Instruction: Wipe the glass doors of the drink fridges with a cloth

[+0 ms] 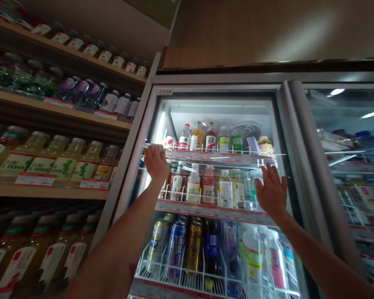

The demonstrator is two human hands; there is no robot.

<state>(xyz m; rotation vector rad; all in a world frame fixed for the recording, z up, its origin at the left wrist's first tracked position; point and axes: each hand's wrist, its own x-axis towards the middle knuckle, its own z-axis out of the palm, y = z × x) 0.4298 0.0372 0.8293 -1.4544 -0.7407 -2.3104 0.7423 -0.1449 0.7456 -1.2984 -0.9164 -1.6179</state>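
Note:
A tall drinks fridge with a glass door [216,93] stands before me, lit from inside. My left hand [156,162] is raised at the left side of the glass, level with the top shelf, its fingers pointing up and looking foreshortened. Over on the right side, my right hand [271,189] is raised with spread fingers in front of the middle shelf. Neither hand holds a visible object; whether the palms touch the glass I cannot tell. Behind the door are a red-labelled bottle [210,137], a red juice bottle [208,185] and a blue can [175,247].
On the left, wooden shelving [46,192] carries rows of bottles, including pale yellow juice bottles [61,155]. A second glass-fronted fridge [350,166] adjoins on the right. Silver door frames [313,174] run between the two. Wooden panelling [262,33] spans the top.

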